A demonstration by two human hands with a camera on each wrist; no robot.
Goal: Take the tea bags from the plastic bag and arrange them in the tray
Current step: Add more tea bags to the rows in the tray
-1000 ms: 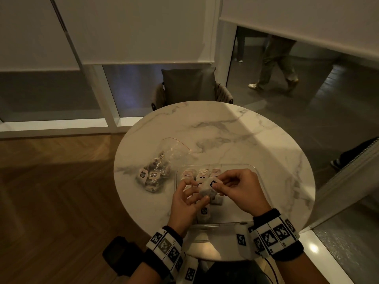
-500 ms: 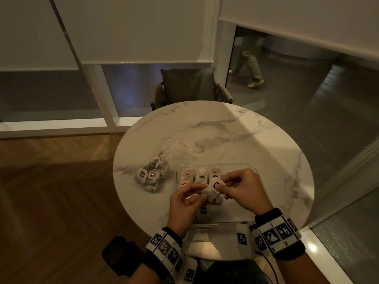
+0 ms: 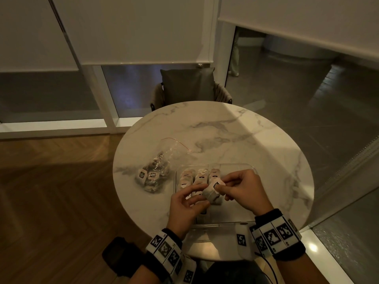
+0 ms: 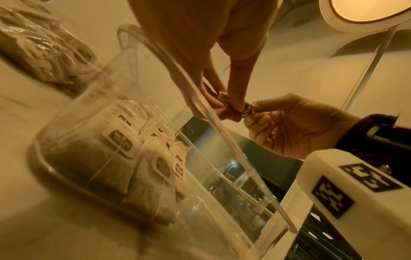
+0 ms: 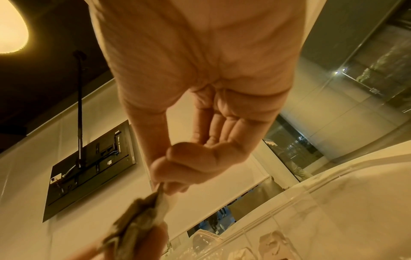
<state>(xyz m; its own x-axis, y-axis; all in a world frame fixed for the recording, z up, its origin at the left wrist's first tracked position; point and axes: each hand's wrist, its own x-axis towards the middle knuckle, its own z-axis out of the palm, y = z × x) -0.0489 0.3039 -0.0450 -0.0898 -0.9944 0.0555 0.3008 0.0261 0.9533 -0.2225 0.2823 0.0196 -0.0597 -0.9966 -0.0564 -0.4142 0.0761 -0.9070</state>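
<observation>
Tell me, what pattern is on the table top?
White marble with grey veins on the table top; head view shows it best.

Left hand point(image 3: 185, 203): raised off the surface, palm turned right, fingers point(image 3: 194, 188) curled, pinching one tea bag point(image 3: 211, 191) from the left.
Right hand point(image 3: 244, 191): raised, thumb and forefinger pinching the same tea bag from the right, other fingers curled.
Wrists: near edge, both banded.
</observation>
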